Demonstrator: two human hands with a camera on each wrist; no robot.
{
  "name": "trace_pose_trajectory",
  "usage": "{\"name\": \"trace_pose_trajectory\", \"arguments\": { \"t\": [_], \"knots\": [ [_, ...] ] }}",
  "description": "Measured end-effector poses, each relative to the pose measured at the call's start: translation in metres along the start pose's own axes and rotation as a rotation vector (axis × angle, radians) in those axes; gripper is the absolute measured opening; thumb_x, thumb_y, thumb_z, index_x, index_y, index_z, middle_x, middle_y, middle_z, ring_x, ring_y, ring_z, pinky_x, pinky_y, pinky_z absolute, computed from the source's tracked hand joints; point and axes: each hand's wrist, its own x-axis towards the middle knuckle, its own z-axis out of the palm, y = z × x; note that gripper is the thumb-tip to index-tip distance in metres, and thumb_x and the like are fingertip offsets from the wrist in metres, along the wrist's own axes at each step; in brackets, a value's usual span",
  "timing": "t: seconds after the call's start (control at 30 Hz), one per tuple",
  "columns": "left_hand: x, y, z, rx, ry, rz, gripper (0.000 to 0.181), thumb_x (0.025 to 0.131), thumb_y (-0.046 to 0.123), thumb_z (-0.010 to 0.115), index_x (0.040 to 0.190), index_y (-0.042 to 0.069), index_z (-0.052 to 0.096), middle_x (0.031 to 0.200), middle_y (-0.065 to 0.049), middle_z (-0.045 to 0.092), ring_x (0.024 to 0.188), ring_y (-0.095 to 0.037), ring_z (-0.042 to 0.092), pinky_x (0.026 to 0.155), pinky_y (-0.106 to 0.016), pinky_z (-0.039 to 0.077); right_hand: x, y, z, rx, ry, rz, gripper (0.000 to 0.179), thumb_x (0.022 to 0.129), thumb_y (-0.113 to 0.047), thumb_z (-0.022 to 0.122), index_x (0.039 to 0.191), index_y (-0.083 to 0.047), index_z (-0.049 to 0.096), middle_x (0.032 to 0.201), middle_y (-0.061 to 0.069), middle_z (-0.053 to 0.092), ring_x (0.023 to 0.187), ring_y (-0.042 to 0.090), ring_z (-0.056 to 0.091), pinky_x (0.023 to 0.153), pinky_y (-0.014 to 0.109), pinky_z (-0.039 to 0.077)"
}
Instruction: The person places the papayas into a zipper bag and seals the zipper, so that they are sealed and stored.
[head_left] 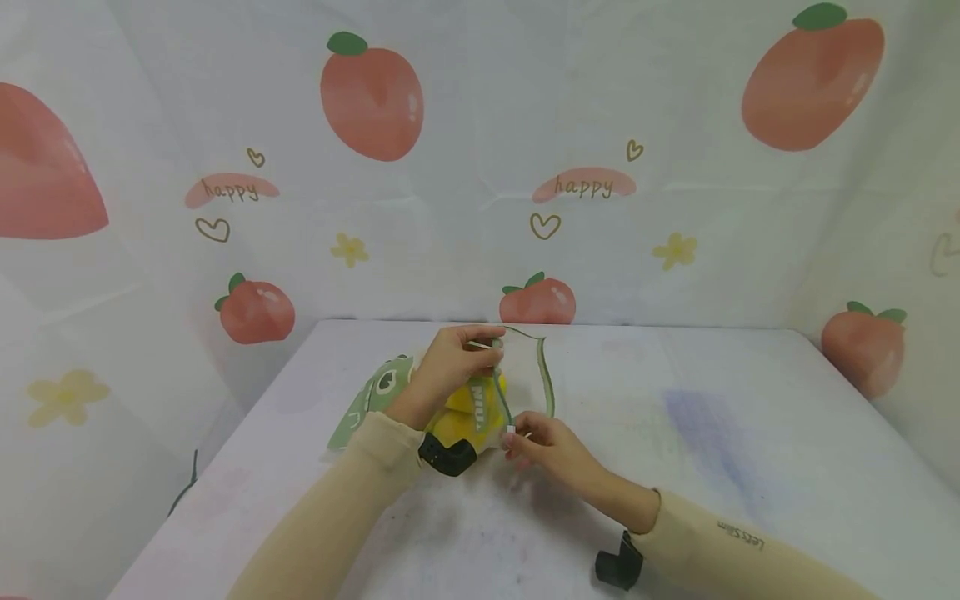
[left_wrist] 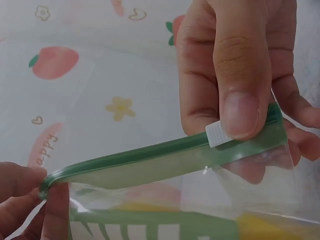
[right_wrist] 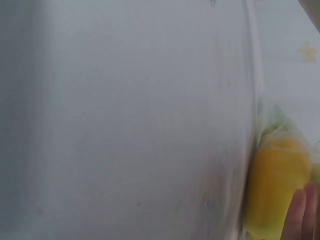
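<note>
A clear plastic zip bag [left_wrist: 145, 192] with a green zip strip [left_wrist: 130, 156] and green-and-white print holds yellow things [head_left: 456, 421]; their kind is unclear through the plastic. My left hand [head_left: 459, 360] pinches the far end of the strip. At the near end, my right hand [head_left: 558, 454] pinches the strip by its white slider [left_wrist: 216, 135], with the thumb against the slider. In the right wrist view, fingers [right_wrist: 301, 215] are close to a rounded yellow shape in the bag, partly cut off by the frame.
Left of my left hand, a green cartoon face print [head_left: 367, 400] lies on the white table [head_left: 720, 467]. A curved green strip [head_left: 547, 379] is right of the hands; whether it belongs to the same bag I cannot tell. Behind hangs a fruit-printed cloth [head_left: 465, 208].
</note>
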Motion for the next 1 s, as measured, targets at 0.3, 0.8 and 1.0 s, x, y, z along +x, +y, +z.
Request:
{"name": "trace_pose_trajectory", "arguments": {
  "t": [0.3,0.8,1.0],
  "knots": [
    [-0.006,0.007,-0.007,-0.035,0.002,0.012,0.031,0.096,0.015,0.059,0.125,0.005,0.065,0.124,-0.012,0.063,0.099,-0.022,0.06,0.081,-0.034,0.059,0.001,0.002,-0.004,-0.026,-0.001,-0.039,0.02,0.097,-0.013,0.057,0.094,0.007,0.054,0.098,0.027,0.063,0.086,0.032,0.065,0.071,0.04,0.06],
    [-0.066,0.015,-0.015,-0.063,-0.001,0.214,0.029,0.096,0.011,0.059,0.122,0.001,0.065,0.116,-0.024,0.062,0.091,-0.021,0.061,0.077,-0.034,0.06,0.001,0.004,-0.007,-0.035,0.011,-0.014,0.021,0.097,-0.016,0.058,0.095,0.005,0.055,0.097,0.026,0.065,0.087,0.033,0.065,0.071,0.033,0.059],
    [-0.092,0.003,0.003,-0.175,0.014,0.177,0.027,0.094,0.007,0.06,0.117,-0.006,0.065,0.11,-0.023,0.064,0.089,-0.019,0.062,0.07,-0.028,0.06,0.002,0.003,-0.007,-0.041,0.015,-0.04,0.019,0.097,-0.013,0.057,0.093,0.005,0.055,0.096,0.026,0.064,0.084,0.027,0.066,0.07,0.036,0.059]
  ]
}}
